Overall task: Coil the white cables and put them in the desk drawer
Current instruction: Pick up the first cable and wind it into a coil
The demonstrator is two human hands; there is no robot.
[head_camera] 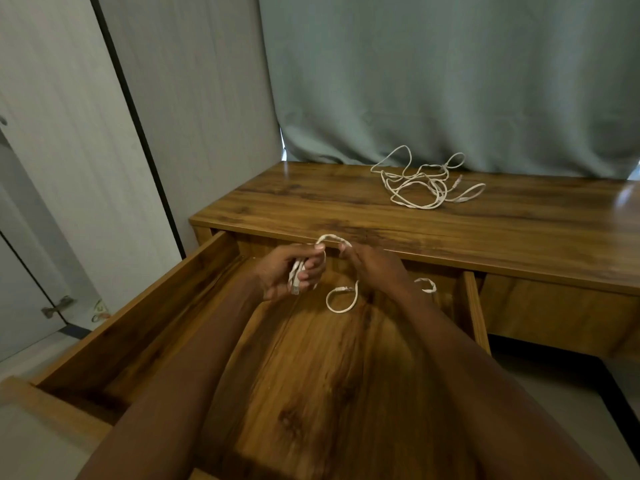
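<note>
While one thin white cable [325, 252] is held above the open wooden desk drawer [173, 306], its folded bundle is gripped by the curled fingers of the left hand [289, 271] and a strand is pinched by the right hand [372, 268]. One plug end dangles in a loop below. A second white cable [424, 181] lies loosely tangled near the brown wooden desk top's [311, 206] back edge, by one grey-green curtain [450, 81].

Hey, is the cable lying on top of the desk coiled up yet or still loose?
Still loose. The cable on the desk top sprawls in uneven tangled loops near the curtain, untouched by either hand.
</note>
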